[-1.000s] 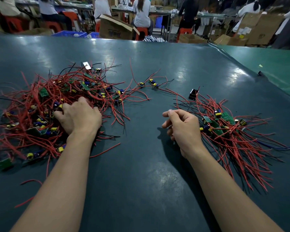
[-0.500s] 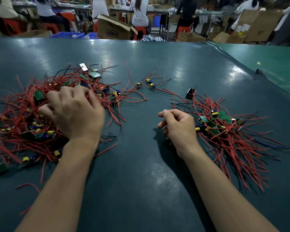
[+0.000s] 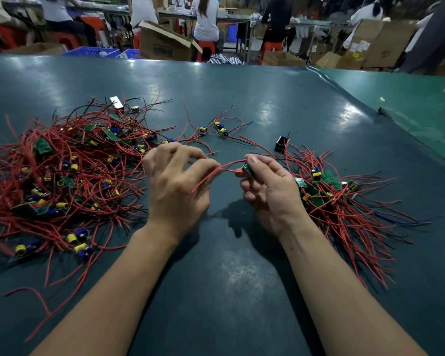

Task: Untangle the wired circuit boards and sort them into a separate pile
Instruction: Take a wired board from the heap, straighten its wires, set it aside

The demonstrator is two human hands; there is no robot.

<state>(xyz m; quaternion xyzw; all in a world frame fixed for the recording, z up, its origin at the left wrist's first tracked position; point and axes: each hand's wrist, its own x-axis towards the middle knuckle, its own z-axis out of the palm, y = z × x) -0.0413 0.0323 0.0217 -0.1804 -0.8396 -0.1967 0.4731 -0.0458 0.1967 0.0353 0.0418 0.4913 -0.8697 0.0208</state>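
A big tangle of red-wired green circuit boards (image 3: 69, 173) covers the left of the dark table. A smaller sorted pile (image 3: 344, 201) lies on the right, its wires fanned toward the near right. Between the two piles, above the table, my right hand (image 3: 270, 191) pinches one small green board (image 3: 247, 169) between thumb and fingers. Red wires (image 3: 216, 173) run from that board to the left, where my left hand (image 3: 176, 183) pinches them at its fingertips.
Two or three loose boards with wires (image 3: 217, 128) lie farther back in the middle, and a small black part (image 3: 280, 144) sits behind the right pile. A green table (image 3: 409, 104) adjoins on the right. Seated people and cardboard boxes (image 3: 164, 44) fill the background.
My left hand has left the big tangle and risen to the middle with a wired board. My right hand lifted off the table and now holds that board.
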